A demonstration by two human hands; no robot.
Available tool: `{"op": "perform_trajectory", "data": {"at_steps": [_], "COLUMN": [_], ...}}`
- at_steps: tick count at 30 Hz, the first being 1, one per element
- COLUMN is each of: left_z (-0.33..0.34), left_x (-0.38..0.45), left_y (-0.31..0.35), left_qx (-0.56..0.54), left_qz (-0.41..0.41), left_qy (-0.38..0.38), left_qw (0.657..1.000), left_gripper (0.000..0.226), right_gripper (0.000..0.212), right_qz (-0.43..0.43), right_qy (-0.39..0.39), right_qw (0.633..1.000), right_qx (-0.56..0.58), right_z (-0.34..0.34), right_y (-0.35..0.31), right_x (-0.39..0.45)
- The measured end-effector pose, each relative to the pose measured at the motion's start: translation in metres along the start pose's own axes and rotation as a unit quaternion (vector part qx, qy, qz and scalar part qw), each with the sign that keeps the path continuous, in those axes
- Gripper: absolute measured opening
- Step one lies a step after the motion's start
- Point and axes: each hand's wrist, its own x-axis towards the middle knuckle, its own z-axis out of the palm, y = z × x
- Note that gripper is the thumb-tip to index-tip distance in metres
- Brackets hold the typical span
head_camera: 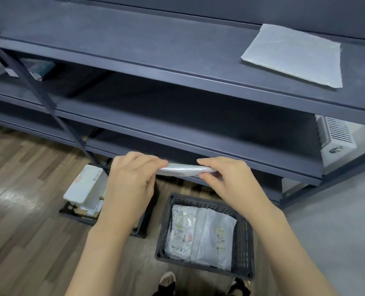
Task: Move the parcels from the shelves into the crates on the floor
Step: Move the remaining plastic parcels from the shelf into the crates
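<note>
A thin white plastic parcel (pixel 182 168) is held edge-on between both hands, in front of the low shelf and above the floor. My left hand (pixel 132 178) grips its left end and my right hand (pixel 228 180) pinches its right end. Below them a dark crate (pixel 244 238) on the floor holds several white mailer bags (pixel 200 231). A second dark crate (pixel 143 218), partly hidden by my left forearm, holds white boxes (pixel 84 184). One flat white padded envelope (pixel 294 55) lies on the upper shelf at the right.
The dark grey metal shelving (pixel 156 60) has several tiers and a diagonal brace (pixel 38 88) at the left. Small packages (pixel 36 68) sit on a left shelf. A white appliance (pixel 335 139) stands behind the rack at the right. My shoes (pixel 167 280) are beside the near crate.
</note>
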Motion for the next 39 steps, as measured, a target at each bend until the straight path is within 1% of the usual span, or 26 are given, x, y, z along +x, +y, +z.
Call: {"op": "perform_trajectory", "data": {"at_steps": [2,3,5,6,7,9,12,14,16,17,18,19,20,22,24,26,28,30,31,33,36,37,39], "left_z": [0.002,0.003,0.002,-0.001,-0.004,-0.011,-0.022,-0.023,-0.023,-0.023,-0.023,-0.023,-0.024,-0.024,-0.027,-0.032,-0.035,-0.037,-0.038,-0.041,-0.048,-0.051,-0.058], "left_x": [-0.005,-0.007,-0.008,-0.008,-0.008,-0.008,-0.007,-0.008,-0.010,-0.011,-0.013,-0.014,-0.015,-0.017,-0.014,-0.010,-0.007,-0.005,-0.005,-0.003,0.000,0.001,0.002], "left_y": [-0.002,-0.003,0.000,0.002,0.004,0.006,0.007,0.005,0.001,0.000,-0.001,-0.001,-0.001,-0.001,0.003,0.009,0.014,0.019,0.021,0.024,0.026,0.027,0.028], "left_qx": [-0.009,-0.016,-0.045,-0.065,-0.083,-0.104,-0.152,-0.143,-0.148,-0.173,-0.198,-0.210,-0.214,-0.234,-0.267,-0.290,-0.306,-0.332,-0.336,-0.324,-0.305,-0.291,-0.223], "left_qz": [-0.019,-0.038,-0.119,-0.173,-0.225,-0.297,-0.381,-0.415,-0.452,-0.474,-0.491,-0.496,-0.494,-0.495,-0.499,-0.490,-0.463,-0.441,-0.428,-0.395,-0.349,-0.339,-0.308], "left_qy": [-0.028,-0.051,-0.113,-0.145,-0.173,-0.217,-0.288,-0.330,-0.333,-0.324,-0.312,-0.303,-0.292,-0.240,-0.173,-0.121,-0.084,-0.048,-0.036,-0.031,-0.022,-0.016,-0.001], "left_qw": [0.999,0.998,0.985,0.972,0.955,0.924,0.865,0.836,0.814,0.800,0.789,0.786,0.790,0.802,0.806,0.813,0.827,0.833,0.838,0.859,0.886,0.895,0.925], "left_gripper": [0.026,0.024,0.022,0.027,0.037,0.052,0.058,0.053,0.048,0.045,0.038,0.030,0.023,0.033,0.042,0.047,0.052,0.055,0.055,0.047,0.034,0.032,0.027], "right_gripper": [0.015,0.013,0.014,0.014,0.014,0.015,0.011,0.010,0.011,0.013,0.017,0.022,0.026,0.027,0.022,0.027,0.034,0.035,0.035,0.036,0.039,0.040,0.040], "right_qz": [-0.029,-0.039,-0.049,-0.051,-0.051,-0.050,-0.056,-0.063,-0.073,-0.080,-0.086,-0.089,-0.091,-0.088,-0.081,-0.070,-0.046,-0.050,-0.056,-0.057,-0.054,-0.061,-0.081], "right_qy": [0.002,0.008,0.024,0.031,0.036,0.040,0.048,0.050,0.054,0.059,0.065,0.070,0.073,0.070,0.068,0.061,0.043,0.048,0.055,0.059,0.041,0.036,0.042], "right_qw": [0.999,0.998,0.997,0.996,0.996,0.996,0.995,0.995,0.994,0.993,0.993,0.993,0.993,0.994,0.994,0.996,0.998,0.998,0.997,0.997,0.998,0.997,0.995], "right_qx": [-0.023,-0.038,-0.058,-0.061,-0.061,-0.059,-0.063,-0.061,-0.063,-0.062,-0.056,-0.046,-0.032,-0.006,0.001,-0.009,-0.006,-0.007,-0.009,-0.002,-0.002,-0.010,-0.027], "right_z": [0.007,0.009,0.012,0.013,0.014,0.015,0.015,0.014,0.015,0.015,0.015,0.015,0.016,0.016,0.016,0.014,0.010,0.007,0.006,0.003,-0.004,-0.006,-0.009], "right_y": [0.002,0.004,0.008,0.009,0.011,0.013,0.013,0.011,0.009,0.008,0.007,0.006,0.004,0.002,0.002,0.002,0.001,0.000,0.000,-0.001,-0.002,-0.004,-0.008], "right_x": [-0.003,-0.004,-0.007,-0.008,-0.009,-0.011,-0.013,-0.015,-0.017,-0.018,-0.019,-0.021,-0.022,-0.024,-0.026,-0.029,-0.031,-0.031,-0.032,-0.032,-0.032,-0.032,-0.031]}}
